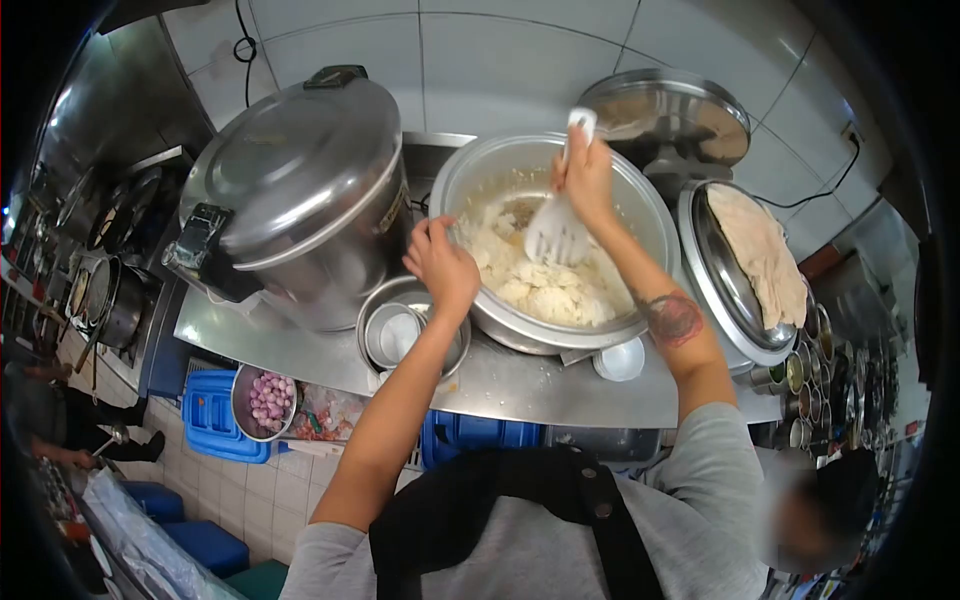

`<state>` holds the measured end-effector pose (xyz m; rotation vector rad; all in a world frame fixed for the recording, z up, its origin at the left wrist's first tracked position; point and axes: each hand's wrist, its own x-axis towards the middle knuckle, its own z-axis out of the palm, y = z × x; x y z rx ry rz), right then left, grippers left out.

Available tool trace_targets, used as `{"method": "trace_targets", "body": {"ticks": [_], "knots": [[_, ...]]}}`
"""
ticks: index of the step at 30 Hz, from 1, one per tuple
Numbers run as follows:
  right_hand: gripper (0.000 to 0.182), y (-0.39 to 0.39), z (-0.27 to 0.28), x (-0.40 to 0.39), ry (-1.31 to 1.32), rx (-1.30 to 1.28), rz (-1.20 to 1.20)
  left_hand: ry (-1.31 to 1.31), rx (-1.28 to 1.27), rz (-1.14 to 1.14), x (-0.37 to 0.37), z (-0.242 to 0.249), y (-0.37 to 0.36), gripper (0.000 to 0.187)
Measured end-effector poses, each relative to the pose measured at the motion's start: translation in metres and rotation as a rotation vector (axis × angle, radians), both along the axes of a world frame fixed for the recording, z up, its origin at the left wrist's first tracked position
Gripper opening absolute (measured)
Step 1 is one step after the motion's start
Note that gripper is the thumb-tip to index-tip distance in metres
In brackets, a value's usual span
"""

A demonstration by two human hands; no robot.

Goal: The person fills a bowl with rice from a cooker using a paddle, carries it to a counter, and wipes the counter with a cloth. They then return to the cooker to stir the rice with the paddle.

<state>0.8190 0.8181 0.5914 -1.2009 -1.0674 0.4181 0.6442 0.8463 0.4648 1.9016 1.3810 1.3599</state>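
Note:
A wide metal pot [655, 225] of cooked white rice [550, 295] stands on the steel counter in front of me. My right hand [585, 180] grips the handle of a white slotted rice paddle [555, 232], its blade down in the rice. At the pot's left rim is my left hand [443, 268], with curled fingers holding the edge. Just below that hand, small metal bowls [392, 330] sit nested on the counter. A white bowl [620, 360] lies under the pot's front right side.
A large lidded steel rice cooker [300, 190] stands left; another lidded cooker [735, 260] with a cloth [757, 250] is right. A round lid [665, 115] leans behind. Below are shallots [272, 402] and blue bins [215, 415]. People stand at left [85, 420] and lower right [825, 510].

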Motion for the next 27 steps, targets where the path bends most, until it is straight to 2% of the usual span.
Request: {"method": "trace_targets", "body": {"ticks": [2,5,7,8,11,13,16,19,20,22,25,27], "knots": [[0.034,-0.003,0.017,-0.006,0.262,0.212,0.141,0.018,0.03,0.019,0.001,-0.003,-0.002,0.041],[0.036,-0.017,-0.046,-0.026,-0.015,0.071,0.152,0.038,0.024,0.021,0.001,-0.003,0.0,0.04],[0.035,-0.038,-0.083,-0.025,0.091,0.002,0.237,0.057,0.035,0.023,0.002,-0.004,-0.001,0.04],[0.034,-0.041,-0.085,-0.022,0.135,-0.031,0.294,0.059,0.054,0.036,0.002,-0.004,-0.002,0.041],[0.037,-0.011,-0.057,-0.002,-0.005,-0.215,0.089,0.051,0.032,0.059,0.001,-0.001,-0.006,0.042],[0.04,0.004,-0.029,0.005,-0.109,-0.151,0.035,0.041,-0.065,0.005,0.0,0.004,-0.006,0.041],[0.043,0.004,0.002,0.004,0.324,0.138,0.332,0.03,-0.026,0.029,0.001,-0.001,-0.005,0.04],[0.044,-0.026,-0.071,-0.007,-0.076,-0.017,0.371,0.03,-0.05,0.017,-0.001,0.0,-0.007,0.04],[0.043,-0.034,-0.074,-0.005,0.007,-0.065,0.382,0.029,-0.066,0.015,-0.001,0.003,-0.008,0.04],[0.042,-0.04,-0.074,-0.003,0.169,-0.172,0.413,0.017,-0.092,0.002,-0.001,0.005,-0.007,0.04],[0.038,-0.013,-0.031,-0.007,-0.086,-0.279,0.377,0.036,-0.095,0.046,0.001,0.007,-0.009,0.04],[0.037,0.004,-0.007,-0.01,0.086,-0.072,0.341,0.03,-0.103,0.003,0.006,0.011,-0.005,0.04]]}}
